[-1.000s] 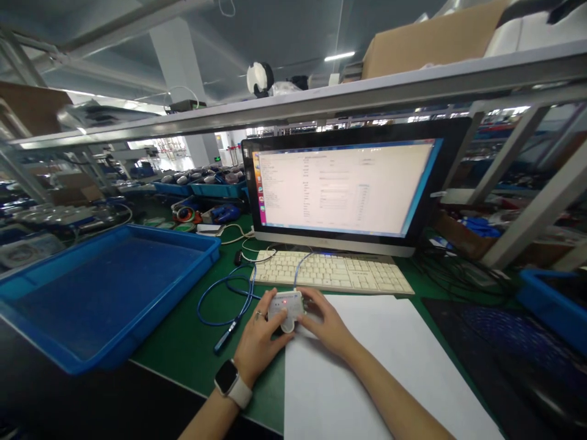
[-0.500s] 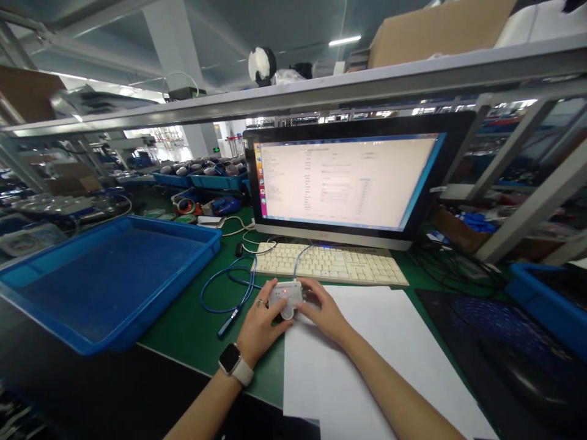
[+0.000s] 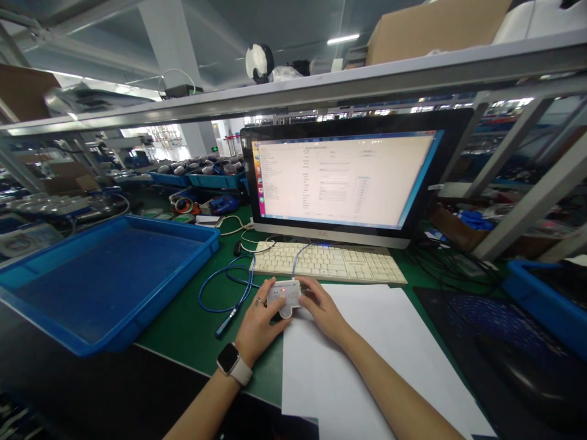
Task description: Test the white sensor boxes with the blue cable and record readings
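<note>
A small white plastic device (image 3: 290, 296) with printed text and a lit red light sits between my two hands, just in front of the keyboard. My left hand (image 3: 261, 319) grips its left side, thumb across the front. Around its right edge curl the fingers of my right hand (image 3: 321, 310). From the device's top a thin blue cable (image 3: 295, 264) runs up over the white keyboard (image 3: 330, 261). Left of my left hand lies a coiled blue cable with a blue plug (image 3: 224, 324) on the green mat.
A large blue tray (image 3: 114, 330) stands at the left. Behind the keyboard is a monitor (image 3: 339, 177) showing a software window. White paper sheets (image 3: 367, 342) lie under my right forearm. A black mouse (image 3: 518, 373) rests on a dark mouse pad at the right. A shelf (image 3: 293, 95) spans overhead.
The device has tilted slightly, so its printed face shows more clearly, and my right fingers have shifted a little at its edge. Both hands keep hold of it.
</note>
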The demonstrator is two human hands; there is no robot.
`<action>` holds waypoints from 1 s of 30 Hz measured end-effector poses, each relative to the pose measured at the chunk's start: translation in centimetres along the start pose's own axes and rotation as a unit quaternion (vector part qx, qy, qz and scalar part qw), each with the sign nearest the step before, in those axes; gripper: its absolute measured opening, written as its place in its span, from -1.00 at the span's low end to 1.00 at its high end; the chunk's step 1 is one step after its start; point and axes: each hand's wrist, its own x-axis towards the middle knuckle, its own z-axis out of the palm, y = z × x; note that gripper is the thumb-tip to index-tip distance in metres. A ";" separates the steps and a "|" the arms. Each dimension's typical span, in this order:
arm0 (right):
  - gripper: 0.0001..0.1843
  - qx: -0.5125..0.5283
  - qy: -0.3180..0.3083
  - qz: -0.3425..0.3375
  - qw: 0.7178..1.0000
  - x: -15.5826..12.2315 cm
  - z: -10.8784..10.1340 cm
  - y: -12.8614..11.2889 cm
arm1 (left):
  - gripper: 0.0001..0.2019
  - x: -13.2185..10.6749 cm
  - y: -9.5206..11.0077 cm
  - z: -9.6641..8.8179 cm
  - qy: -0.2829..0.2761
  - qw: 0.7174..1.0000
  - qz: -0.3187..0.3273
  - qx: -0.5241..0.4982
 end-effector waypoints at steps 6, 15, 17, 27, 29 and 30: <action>-0.64 -0.002 0.000 -0.001 1.000 0.0 0.1 0.1 | -0.71 -0.1 0.0 0.0 0.000 1.000 -0.009 0.003; -0.63 0.003 0.004 0.005 1.000 0.0 0.1 0.0 | -0.71 0.0 0.0 -0.1 -0.006 1.000 -0.014 -0.001; -0.64 0.001 0.005 0.005 1.000 0.0 0.1 -0.1 | -0.71 0.0 0.0 -0.1 -0.005 1.000 -0.012 -0.004; -0.64 0.005 0.006 0.006 1.000 -0.2 -0.1 0.2 | -0.71 0.0 0.0 0.0 -0.004 1.000 -0.006 0.001; -0.63 0.004 0.006 0.006 1.000 -0.2 0.0 0.1 | -0.70 0.0 0.1 0.0 -0.004 1.000 -0.005 0.000; -0.63 0.004 0.007 0.007 1.000 -0.1 0.0 0.1 | -0.70 0.0 0.1 0.0 -0.005 1.000 -0.007 -0.002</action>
